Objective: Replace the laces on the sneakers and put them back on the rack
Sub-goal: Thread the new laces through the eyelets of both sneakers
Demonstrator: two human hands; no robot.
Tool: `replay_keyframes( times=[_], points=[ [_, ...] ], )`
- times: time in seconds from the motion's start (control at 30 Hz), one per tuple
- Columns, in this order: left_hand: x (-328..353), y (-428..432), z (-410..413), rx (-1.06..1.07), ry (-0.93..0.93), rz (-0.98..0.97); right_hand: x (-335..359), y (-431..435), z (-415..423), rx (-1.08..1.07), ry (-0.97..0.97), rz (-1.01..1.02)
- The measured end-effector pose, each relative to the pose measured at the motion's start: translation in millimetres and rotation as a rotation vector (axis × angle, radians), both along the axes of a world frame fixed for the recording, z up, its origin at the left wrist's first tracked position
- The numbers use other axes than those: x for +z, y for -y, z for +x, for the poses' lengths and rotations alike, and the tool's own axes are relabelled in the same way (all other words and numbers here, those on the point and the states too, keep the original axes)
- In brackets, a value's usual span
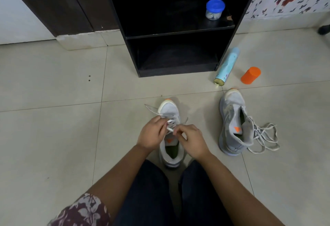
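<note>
Near sneaker (169,111) stands toe-forward on the tile floor (53,127), between my knees and the rack (178,70). My left hand (151,134) and right hand (192,141) both pinch its white lace (170,120) with curled fingers, above the tongue. The rack's open front faces me, its bottom edge on the floor near the toe. Broad tile lies to the left. To the right, apart, stands the second sneaker (232,104) – its loose lace (266,136) trails on the tile beside it. A can (225,66) lies just beside the rack's right corner, with an orange tub (250,75) near it – both beyond the second sneaker's toe. A blue-lidded jar (215,9) stands on the upper shelf, right side.
</note>
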State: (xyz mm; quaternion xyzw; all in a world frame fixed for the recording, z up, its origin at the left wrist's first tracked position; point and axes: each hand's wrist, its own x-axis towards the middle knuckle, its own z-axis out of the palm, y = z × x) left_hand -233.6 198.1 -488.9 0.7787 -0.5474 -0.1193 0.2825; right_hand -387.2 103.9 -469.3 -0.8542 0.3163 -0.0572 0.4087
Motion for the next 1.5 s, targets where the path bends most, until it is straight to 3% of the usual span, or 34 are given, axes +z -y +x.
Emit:
replay_keyframes(
  times=[0.1, 0.23, 0.4, 0.57, 0.63, 0.73, 0.8, 0.9, 0.97, 1.03, 1.1, 1.17, 1.3, 1.4, 1.5],
  points=[
    [-0.8, 0.3, -7.5, 0.127, -0.210, 0.196, -4.9, -11.1, 0.7, 0.020, -0.163, -0.232],
    [6.3, 2.4, -6.9, 0.112, -0.419, 0.359, -9.7, -28.9, 9.8, -0.052, -0.183, -0.133],
    [17.2, -1.6, 2.3, 0.005, -0.485, 0.271, -14.2, -17.9, 21.3, -0.063, -0.223, -0.141],
    [18.0, -11.9, 6.5, -0.009, -0.392, 0.135, 2.6, 4.3, 8.7, -0.048, -0.061, -0.029],
    [20.8, -19.0, 12.6, 0.069, -0.408, 0.080, 14.7, 15.7, -1.4, -0.168, 0.023, 0.150],
    [19.8, -32.3, 31.0, 0.077, -0.383, 0.114, 34.4, 34.8, -18.1, -0.408, 0.179, 0.608],
    [18.2, -39.7, 42.3, 0.066, -0.344, 0.159, 37.3, 45.6, -30.9, -0.498, 0.204, 0.676],
    [17.6, -51.2, 54.6, 0.132, -0.254, 0.200, 30.7, 59.6, -44.5, -0.500, 0.065, 0.443],
    [14.7, -59.5, 60.2, 0.243, -0.187, 0.243, 21.7, 66.4, -49.8, -0.432, -0.141, 0.237],
    [8.1, -65.1, 62.5, 0.337, -0.131, 0.412, 12.7, 65.5, -52.2, -0.334, -0.396, 0.037],
    [0.2, -67.7, 57.2, 0.299, 0.003, 0.688, 6.0, 57.4, -49.6, -0.237, -0.599, -0.131],
    [-8.7, -63.8, 46.0, 0.240, -0.001, 0.751, 0.5, 46.7, -42.8, -0.117, -0.727, -0.267],
    [-13.7, -37.9, 15.8, 0.134, -0.271, 0.397, -8.3, 22.4, -10.8, 0.042, -0.485, -0.237],
    [-14.2, -22.9, 2.4, 0.130, -0.306, 0.350, -8.3, 6.3, 9.0, 0.072, -0.427, -0.290],
    [-14.5, -17.9, 0.0, 0.210, -0.313, 0.311, -5.3, 2.6, 12.5, -0.036, -0.450, -0.273]
  ],
)
